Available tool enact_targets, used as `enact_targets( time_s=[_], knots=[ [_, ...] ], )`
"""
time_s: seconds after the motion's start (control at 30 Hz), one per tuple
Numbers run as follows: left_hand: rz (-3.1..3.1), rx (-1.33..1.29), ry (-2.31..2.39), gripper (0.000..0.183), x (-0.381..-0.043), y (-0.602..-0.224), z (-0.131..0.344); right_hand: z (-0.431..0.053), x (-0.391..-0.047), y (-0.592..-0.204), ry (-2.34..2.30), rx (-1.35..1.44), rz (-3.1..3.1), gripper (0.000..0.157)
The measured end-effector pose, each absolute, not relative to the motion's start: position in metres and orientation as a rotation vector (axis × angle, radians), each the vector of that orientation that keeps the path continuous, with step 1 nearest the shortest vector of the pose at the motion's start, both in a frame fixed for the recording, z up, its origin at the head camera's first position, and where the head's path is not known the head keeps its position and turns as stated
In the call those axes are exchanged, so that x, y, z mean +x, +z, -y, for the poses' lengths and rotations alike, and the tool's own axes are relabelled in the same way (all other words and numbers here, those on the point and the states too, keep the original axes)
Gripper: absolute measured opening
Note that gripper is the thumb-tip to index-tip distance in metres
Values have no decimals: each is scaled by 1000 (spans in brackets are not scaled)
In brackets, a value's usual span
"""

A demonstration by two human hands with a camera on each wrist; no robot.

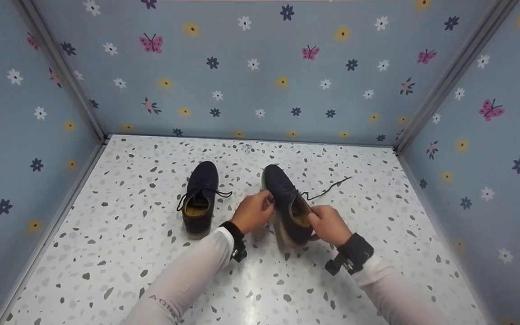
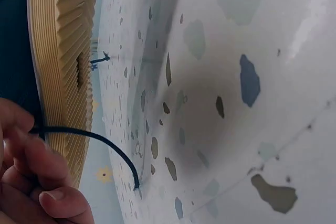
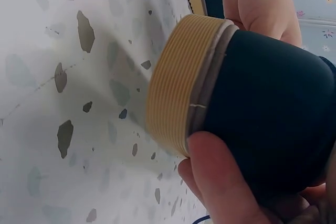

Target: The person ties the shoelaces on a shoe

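A dark navy lace-up shoe point(image 1: 281, 189) with a ribbed tan sole point(image 2: 60, 40) is tilted, its heel raised off the floor. My right hand point(image 1: 331, 224) grips it by the heel, the thumb and fingers around the dark heel point(image 3: 268, 103) in the right wrist view. At the shoe's left side, my left hand point(image 1: 252, 211) has curled fingers and pinches a dark shoelace point(image 2: 100, 136), whose free end hangs past the sole. Another loose lace point(image 1: 332, 185) trails onto the floor on the shoe's right. What the left fingertips touch beyond the lace is partly hidden.
The matching shoe point(image 1: 204, 177) stands upright to the left, its laces loose at both sides. A speckled white floor point(image 1: 151, 253) lies beneath, bounded by blue flowered panels point(image 1: 251, 90) at the back and both sides.
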State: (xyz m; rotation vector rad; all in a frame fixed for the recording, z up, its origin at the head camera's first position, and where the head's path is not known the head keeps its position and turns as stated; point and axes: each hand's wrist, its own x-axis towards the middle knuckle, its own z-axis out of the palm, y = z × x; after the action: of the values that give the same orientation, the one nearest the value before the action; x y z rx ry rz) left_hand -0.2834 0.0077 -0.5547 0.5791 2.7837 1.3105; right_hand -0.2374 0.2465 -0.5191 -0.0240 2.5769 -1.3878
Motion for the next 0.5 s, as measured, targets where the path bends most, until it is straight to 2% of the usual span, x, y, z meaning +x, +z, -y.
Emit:
enact_targets(
  time_s=[0.5],
  knots=[
    [-2693,509,1635,23,-272,-546,12,-239,-218,-525,-1322,24,-2685,23]
  ],
)
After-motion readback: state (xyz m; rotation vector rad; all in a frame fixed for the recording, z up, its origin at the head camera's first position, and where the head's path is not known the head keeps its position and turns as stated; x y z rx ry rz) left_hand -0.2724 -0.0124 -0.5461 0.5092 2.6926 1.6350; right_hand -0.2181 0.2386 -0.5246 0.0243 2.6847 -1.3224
